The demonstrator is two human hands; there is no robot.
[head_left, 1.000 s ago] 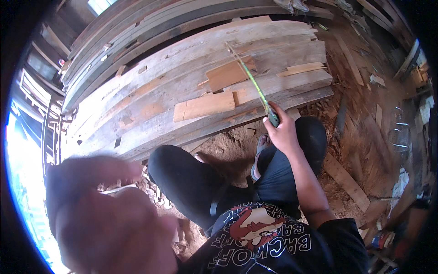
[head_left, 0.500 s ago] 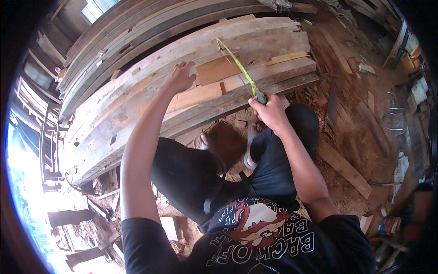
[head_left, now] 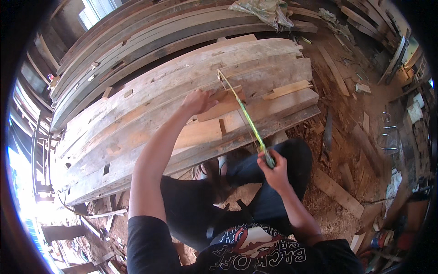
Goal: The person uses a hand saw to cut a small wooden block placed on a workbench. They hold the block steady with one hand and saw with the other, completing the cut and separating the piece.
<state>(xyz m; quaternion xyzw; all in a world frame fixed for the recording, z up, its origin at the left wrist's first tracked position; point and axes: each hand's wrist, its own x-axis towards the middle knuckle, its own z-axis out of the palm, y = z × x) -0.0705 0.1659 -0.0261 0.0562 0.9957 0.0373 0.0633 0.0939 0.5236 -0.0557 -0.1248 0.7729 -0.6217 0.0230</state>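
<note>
My right hand (head_left: 274, 170) is closed around the handle of a hacksaw with a thin green frame (head_left: 249, 122). The saw points away from me, its far end above a short reddish-brown board (head_left: 226, 105) lying on a stack of thick planks (head_left: 150, 109). My left hand (head_left: 200, 101) rests at the left end of that short board, fingers bent over it; its fingertips are partly hidden. Just nearer me, a paler short board (head_left: 200, 133) lies flat on the stack.
A narrow pale strip (head_left: 288, 90) lies at the right of the stack. Behind it run long timbers (head_left: 191, 34) with a crumpled plastic sheet (head_left: 269, 13) on top. Loose boards (head_left: 337, 194) lie on the sawdust-strewn floor at right. My knees are close to the stack.
My right hand has drawn the hacksaw back toward my body. My left hand, over the planks before, has come down onto the reddish-brown board. The whole view has also shifted.
</note>
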